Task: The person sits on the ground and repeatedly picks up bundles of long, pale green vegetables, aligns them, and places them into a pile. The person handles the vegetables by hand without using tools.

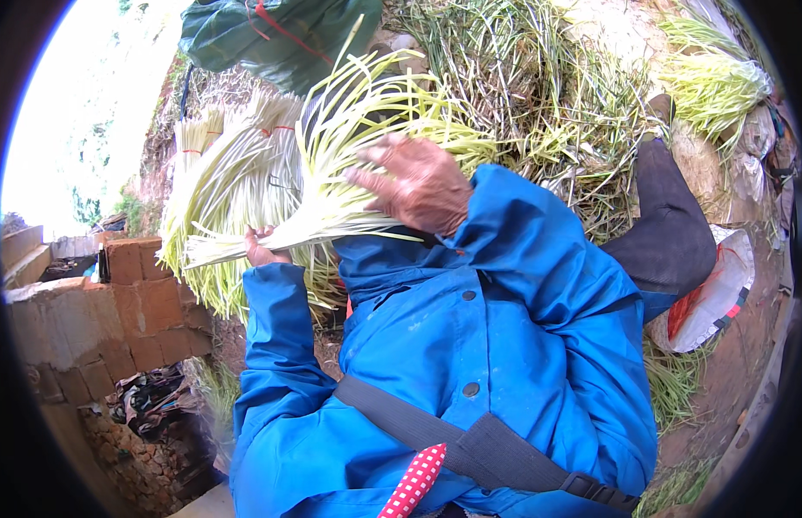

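Note:
My left hand (263, 247) grips the pale stem end of a loose bunch of blanched, yellow-green chives (336, 204), near the left side of my chest. The leaves fan up and to the right from it. Over these leaves my right hand (417, 184) is spread, its fingers apart and touching or just above the blades. Just beyond my left hand lie several tied bundles of the same chives (258, 168), bound with red bands near their white ends; the bunch in hand covers part of them.
A green sack (278, 45) with a red cord stands at the top. Loose green and dried leaves (524, 84) heap beside my dark-clad leg (666, 213). At right are a white bag (731, 291) holding red strands and another chive bundle (718, 90). A brick wall (129, 304) borders the left.

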`<act>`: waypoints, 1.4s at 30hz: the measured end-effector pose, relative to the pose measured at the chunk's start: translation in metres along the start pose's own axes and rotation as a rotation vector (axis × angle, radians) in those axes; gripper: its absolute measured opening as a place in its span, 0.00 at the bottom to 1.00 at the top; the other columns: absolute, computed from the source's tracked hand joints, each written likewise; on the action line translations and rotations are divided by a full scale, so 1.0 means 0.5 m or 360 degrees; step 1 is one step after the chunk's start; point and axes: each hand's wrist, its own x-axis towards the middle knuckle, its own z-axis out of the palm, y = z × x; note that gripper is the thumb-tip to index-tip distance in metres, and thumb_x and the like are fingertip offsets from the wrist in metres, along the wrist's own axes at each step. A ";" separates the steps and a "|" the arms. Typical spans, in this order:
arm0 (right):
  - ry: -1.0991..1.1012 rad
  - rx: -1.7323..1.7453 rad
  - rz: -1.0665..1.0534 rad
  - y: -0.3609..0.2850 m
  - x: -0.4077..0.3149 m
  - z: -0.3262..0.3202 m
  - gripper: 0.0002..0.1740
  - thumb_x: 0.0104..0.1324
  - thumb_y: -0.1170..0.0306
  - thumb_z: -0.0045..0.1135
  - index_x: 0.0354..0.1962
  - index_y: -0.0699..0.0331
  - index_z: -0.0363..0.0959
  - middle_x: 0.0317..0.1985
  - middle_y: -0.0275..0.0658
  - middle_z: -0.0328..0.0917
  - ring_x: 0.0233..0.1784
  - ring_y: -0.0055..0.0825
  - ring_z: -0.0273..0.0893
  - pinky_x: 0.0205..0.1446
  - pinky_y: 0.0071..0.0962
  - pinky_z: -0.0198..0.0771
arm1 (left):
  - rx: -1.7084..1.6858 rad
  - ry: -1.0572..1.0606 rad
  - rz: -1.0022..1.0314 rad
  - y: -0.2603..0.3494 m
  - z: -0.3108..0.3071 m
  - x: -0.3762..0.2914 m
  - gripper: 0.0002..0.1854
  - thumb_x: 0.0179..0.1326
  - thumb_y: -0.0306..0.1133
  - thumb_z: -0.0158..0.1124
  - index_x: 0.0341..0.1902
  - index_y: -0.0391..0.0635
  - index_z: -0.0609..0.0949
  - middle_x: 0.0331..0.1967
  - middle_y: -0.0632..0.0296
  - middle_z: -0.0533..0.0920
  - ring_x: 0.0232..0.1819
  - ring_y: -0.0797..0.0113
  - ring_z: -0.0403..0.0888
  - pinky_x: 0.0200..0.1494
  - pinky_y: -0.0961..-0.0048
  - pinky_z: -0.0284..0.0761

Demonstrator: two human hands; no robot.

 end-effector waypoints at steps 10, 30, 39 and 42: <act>-0.1010 -0.0904 0.1831 0.301 -0.317 -0.180 0.15 0.58 0.59 0.49 0.35 0.62 0.73 0.35 0.49 0.75 0.35 0.45 0.74 0.40 0.38 0.69 | -0.0092 0.0241 -0.0335 -0.086 -0.067 -0.101 0.12 0.59 0.39 0.52 0.24 0.47 0.67 0.20 0.66 0.67 0.29 0.67 0.69 0.44 0.62 0.69; 0.0283 -0.0155 0.0216 0.023 0.087 -0.068 0.19 0.46 0.69 0.61 0.39 0.55 0.73 0.29 0.34 0.72 0.31 0.30 0.72 0.29 0.27 0.70 | -0.0605 -0.0898 -0.0276 0.064 0.261 -0.134 0.12 0.58 0.38 0.53 0.41 0.43 0.76 0.51 0.52 0.72 0.57 0.56 0.64 0.61 0.52 0.54; -0.0626 -0.0217 0.0473 -0.024 -0.091 -0.017 0.09 0.49 0.67 0.55 0.30 0.53 0.73 0.26 0.36 0.68 0.31 0.33 0.71 0.29 0.30 0.69 | -0.0755 -0.0833 -0.0710 -0.071 0.161 -0.079 0.08 0.58 0.35 0.53 0.34 0.44 0.76 0.48 0.52 0.73 0.57 0.55 0.65 0.61 0.51 0.56; -0.0856 0.0172 0.0649 -0.062 -0.150 -0.026 0.10 0.51 0.62 0.56 0.33 0.50 0.74 0.26 0.36 0.67 0.31 0.34 0.71 0.28 0.31 0.68 | -0.0760 -0.0725 -0.0795 -0.097 0.133 -0.083 0.13 0.58 0.36 0.53 0.42 0.41 0.74 0.47 0.53 0.73 0.55 0.56 0.65 0.60 0.52 0.57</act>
